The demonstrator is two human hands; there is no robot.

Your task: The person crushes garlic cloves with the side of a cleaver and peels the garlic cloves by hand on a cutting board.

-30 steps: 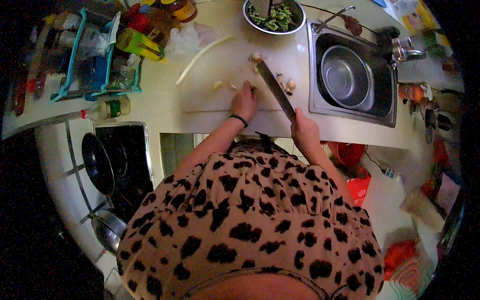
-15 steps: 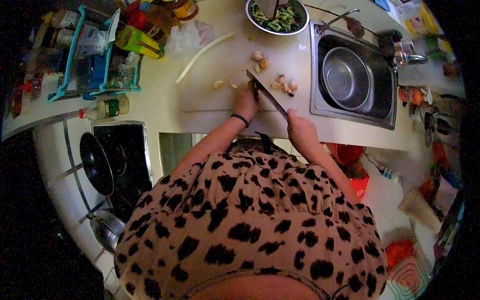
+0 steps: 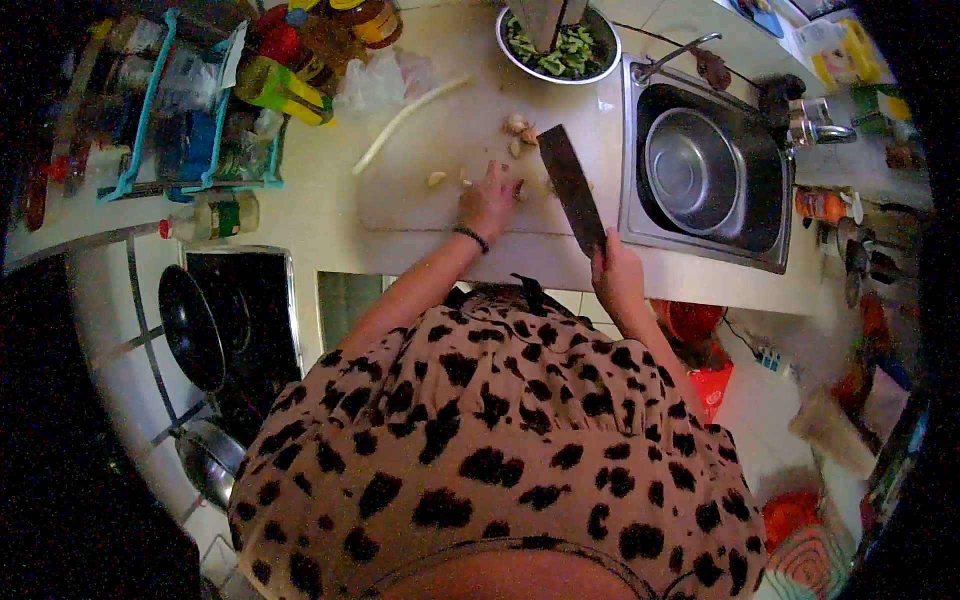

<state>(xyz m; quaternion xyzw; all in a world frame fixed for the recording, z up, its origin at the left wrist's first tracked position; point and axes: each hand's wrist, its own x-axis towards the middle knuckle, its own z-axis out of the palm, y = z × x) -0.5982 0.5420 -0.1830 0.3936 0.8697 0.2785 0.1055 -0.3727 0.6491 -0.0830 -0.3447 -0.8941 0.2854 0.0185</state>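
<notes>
My right hand point(image 3: 620, 272) grips the handle of a kitchen cleaver point(image 3: 572, 190), its broad dark blade raised above the right part of the white cutting board point(image 3: 420, 212). Low over the board, my left hand point(image 3: 487, 208) has its fingers apart and stretched forward; a small dark bit shows beside its thumb. Pale garlic cloves point(image 3: 437, 179) lie to the left of that hand. Further back sits a cluster of unpeeled garlic point(image 3: 517, 126). The blade mostly hides more cloves on the right. A long white scallion stalk point(image 3: 400, 128) crosses the board's left edge.
A bowl of chopped greens point(image 3: 612, 62) stands at the back. The steel sink point(image 3: 628, 190) with a metal basin point(image 3: 690, 165) is on the right. Bottles point(image 3: 285, 92), a turquoise rack point(image 3: 212, 130) and a stove with a black pan point(image 3: 192, 325) are on the left.
The cleaver has moved right, away from my left hand, and its blade has turned to show its flat side. My left hand's fingers have spread.
</notes>
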